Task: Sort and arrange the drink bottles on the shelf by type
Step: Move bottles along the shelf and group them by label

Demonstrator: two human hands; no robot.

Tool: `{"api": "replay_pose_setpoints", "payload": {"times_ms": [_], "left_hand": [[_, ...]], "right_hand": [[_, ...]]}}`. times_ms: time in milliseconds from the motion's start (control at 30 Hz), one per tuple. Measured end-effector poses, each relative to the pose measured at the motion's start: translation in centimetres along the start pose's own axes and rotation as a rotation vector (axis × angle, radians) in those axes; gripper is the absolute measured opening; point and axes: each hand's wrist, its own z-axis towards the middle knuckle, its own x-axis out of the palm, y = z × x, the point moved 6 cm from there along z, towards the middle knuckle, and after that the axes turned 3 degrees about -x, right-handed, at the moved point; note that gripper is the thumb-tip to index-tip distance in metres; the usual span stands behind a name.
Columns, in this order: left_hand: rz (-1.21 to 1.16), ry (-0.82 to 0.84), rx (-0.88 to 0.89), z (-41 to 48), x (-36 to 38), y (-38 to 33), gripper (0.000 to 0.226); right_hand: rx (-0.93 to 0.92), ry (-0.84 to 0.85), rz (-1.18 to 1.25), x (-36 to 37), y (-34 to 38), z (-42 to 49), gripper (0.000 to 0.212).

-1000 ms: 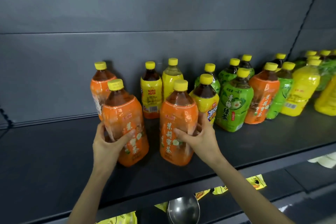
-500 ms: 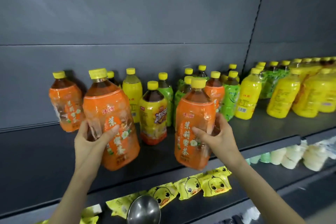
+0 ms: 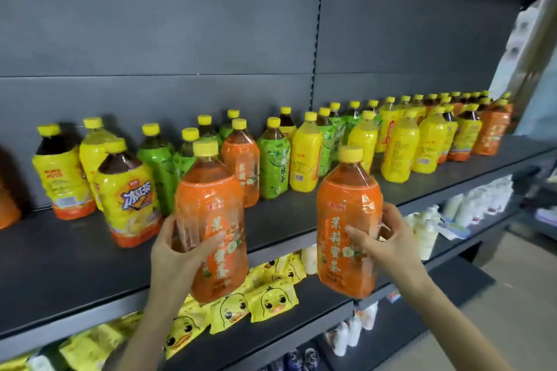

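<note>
While both grips are carrying a bottle apiece, the pair is hanging at centre frame, just in front of the shelf [image 3: 60,265] lip, bases dipping below the board.

Left grip [image 3: 177,250]: wrapping the lower body of the left orange bottle [image 3: 211,205], thumb lying across the label, fingers curling round the back.
Right grip [image 3: 388,238]: clamping the right orange bottle [image 3: 346,214] the same way, low on the body.

Long axes are running near vertical, caps up; the left one is leaning a touch.

Matching stock is lying in three directions:
- a standing orange bottle [image 3: 241,166] is sitting on the shelf just behind the held pair, between them, nearer the left grip;
- an orange cluster [image 3: 489,132] is standing at the far right end of the row, well apart, on the right grip's side;
- an orange sliver [image 3: 7,208] is showing at the left edge of the frame, cut off.

A yellow bottle [image 3: 129,193] and a green bottle [image 3: 272,166] are standing mixed among the rest.

Judgement: the coming move is hinging on which orange group is serving as home. For the far right cluster the right grip is leading. For the near bottle either grip is reaching with a short push up and back, keeping the bottles upright over the lip.
</note>
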Motion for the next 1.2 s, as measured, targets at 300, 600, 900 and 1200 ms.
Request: {"api": "replay_pose_setpoints", "payload": {"times_ms": [300,600,900,1200], "left_hand": [[0.008,0.163,0.001,2.4,13.2,1.7,0.087],[-0.019,0.275,-0.019,7.0,28.7,5.3,0.087],[-0.021,0.453,-0.028,9.8,43.1,7.1,0.082],[-0.011,0.468,0.009,9.2,53.7,7.3,0.092]], "right_hand": [[0.049,-0.149,-0.030,-10.9,-4.3,3.2,0.078],[0.087,-0.211,-0.100,-19.1,-9.9,11.0,0.078],[0.147,-0.303,-0.133,-28.2,-14.5,16.0,0.079],[0.111,-0.309,-0.130,-37.4,-18.0,21.1,0.076]]}}
